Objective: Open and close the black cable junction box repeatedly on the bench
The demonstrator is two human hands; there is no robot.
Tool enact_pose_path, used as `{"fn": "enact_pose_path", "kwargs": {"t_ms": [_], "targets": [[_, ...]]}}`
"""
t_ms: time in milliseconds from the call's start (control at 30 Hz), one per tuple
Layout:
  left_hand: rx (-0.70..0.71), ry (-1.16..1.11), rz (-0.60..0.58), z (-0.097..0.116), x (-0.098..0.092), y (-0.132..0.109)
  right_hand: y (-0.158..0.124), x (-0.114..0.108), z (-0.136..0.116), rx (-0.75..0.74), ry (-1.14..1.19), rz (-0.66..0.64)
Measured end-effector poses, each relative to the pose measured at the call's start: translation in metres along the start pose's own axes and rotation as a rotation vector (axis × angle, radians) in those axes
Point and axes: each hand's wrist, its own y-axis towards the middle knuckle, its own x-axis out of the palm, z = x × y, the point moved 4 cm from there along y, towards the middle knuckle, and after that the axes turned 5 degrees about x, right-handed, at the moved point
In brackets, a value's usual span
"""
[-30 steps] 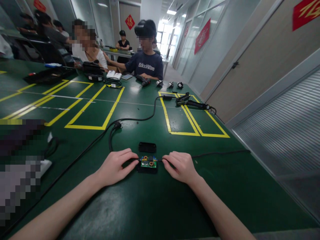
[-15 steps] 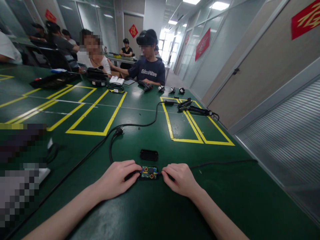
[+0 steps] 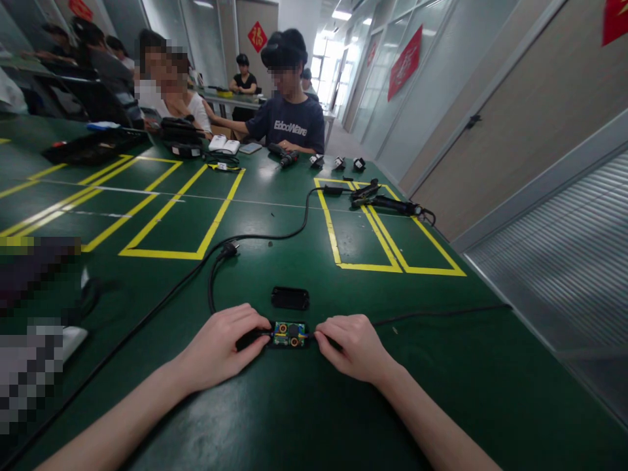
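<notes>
A small green circuit board (image 3: 289,333) lies in a black open casing on the green table (image 3: 304,405), with black cables running out of both ends. My left hand (image 3: 226,343) pinches the cable at the board's left end. My right hand (image 3: 352,345) pinches the cable at its right end. Just beyond the board lies a loose black cover (image 3: 290,298). The right cable (image 3: 441,313) trails off to the right.
A long black power cord with a plug (image 3: 228,249) loops across the yellow-taped rectangles. Black tools and cables (image 3: 387,205) lie far right. Across the table sit two people (image 3: 289,118) with boxes and tools; a white object (image 3: 69,339) sits at the left.
The view has tilted a little. Both hands stay at the ends of the board, fingers drawn in slightly tighter on the cables.
</notes>
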Motion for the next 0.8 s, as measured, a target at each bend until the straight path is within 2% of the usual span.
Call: {"fn": "enact_pose_path", "kwargs": {"t_ms": [233, 533, 800], "targets": [[0.041, 0.017, -0.02, 0.0014, 0.0005, 0.0009, 0.0001, -0.0001, 0.0009, 0.022, 0.031, -0.048], [0.012, -0.003, 0.013, -0.0005, -0.0006, -0.0016, 0.0036, 0.0043, 0.0023, 0.016, 0.014, -0.079], [-0.029, -0.043, -0.038, -0.0011, 0.0001, 0.0007, 0.0058, 0.0091, 0.0023, 0.043, 0.021, -0.156]]}}
